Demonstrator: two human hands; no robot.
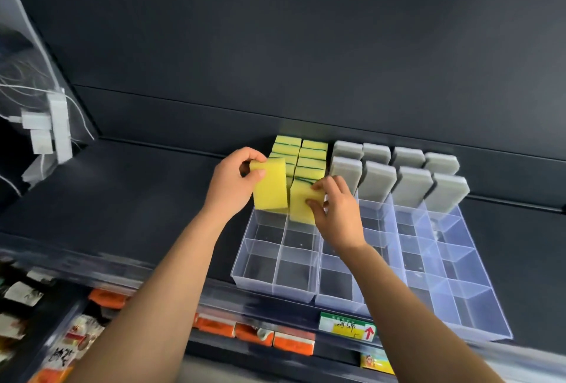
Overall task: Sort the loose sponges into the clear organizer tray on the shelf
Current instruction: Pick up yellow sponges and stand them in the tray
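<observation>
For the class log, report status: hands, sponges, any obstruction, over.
Left hand and right hand each grip a yellow sponge over the clear organizer tray. Grey sponges stand upright at the back. Front compartments open, nothing blocking.

Yellow sponges and grey sponges stand upright in the clear tray.

Even, soft overhead light on a dim dark shelf; motion blur and wide-angle bending toward the edges.
</observation>
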